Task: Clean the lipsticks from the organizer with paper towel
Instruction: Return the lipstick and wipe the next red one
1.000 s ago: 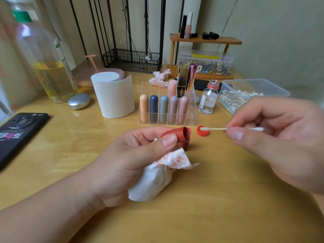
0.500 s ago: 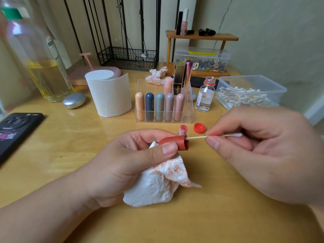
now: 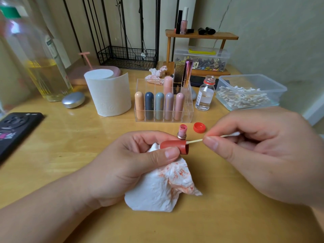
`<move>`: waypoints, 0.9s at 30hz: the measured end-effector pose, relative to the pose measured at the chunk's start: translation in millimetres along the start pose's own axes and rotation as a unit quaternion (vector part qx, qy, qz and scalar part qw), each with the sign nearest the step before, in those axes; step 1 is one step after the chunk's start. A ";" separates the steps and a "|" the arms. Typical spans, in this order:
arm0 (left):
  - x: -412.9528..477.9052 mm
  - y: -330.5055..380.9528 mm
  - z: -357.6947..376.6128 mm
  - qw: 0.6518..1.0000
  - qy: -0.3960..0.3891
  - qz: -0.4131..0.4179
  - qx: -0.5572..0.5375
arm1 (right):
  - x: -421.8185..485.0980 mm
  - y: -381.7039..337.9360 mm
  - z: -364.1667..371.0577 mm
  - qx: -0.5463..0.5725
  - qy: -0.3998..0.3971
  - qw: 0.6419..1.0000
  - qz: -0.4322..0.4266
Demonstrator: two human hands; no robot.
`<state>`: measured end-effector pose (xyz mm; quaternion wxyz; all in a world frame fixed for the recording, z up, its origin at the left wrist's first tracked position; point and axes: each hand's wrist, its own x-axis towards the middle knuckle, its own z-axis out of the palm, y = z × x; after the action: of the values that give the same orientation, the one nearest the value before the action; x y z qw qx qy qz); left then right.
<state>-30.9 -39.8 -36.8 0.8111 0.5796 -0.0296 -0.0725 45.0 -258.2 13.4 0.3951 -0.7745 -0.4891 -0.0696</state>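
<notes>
- Left hand grips the cap and towel; the cap lies 9-to-3, mouth toward 3 o'clock.
- Right hand, at 3 o'clock, pinches a swab, tip inside that mouth.
- Lipstick stands just behind the cap, at 12 o'clock.

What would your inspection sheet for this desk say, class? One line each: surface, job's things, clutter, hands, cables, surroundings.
Surface: light wooden table.
Job's things: red cap and stained paper towel held together; open lipstick upright beyond them; organizer holds capped lipsticks.
Clutter: tissue roll, phone, red lid, small open bottle, swab box.
Hands: left hand grips red cap and paper towel; right hand pinches cotton swab, tip inside cap.
Cables: cords hang behind wire basket.
Surroundings: wooden shelf, wall.
</notes>
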 end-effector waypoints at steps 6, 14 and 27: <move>0.2 1.6 1.6 1.000 0.012 -0.015 -0.015 | 2.3 2.4 0.5 -0.037 -0.020 0.998 0.043; 0.1 -1.0 -0.8 1.000 0.006 -0.012 -0.018 | 0.8 2.8 1.7 0.052 -0.100 0.993 0.044; 0.8 -1.0 1.2 0.999 0.024 -0.037 0.008 | 4.0 5.4 5.4 -0.031 -0.135 0.984 0.112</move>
<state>-30.4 -41.4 -37.4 0.8035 0.5886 0.0106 -0.0882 50.0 -252.8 8.8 0.3068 -0.8385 -0.4454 0.0656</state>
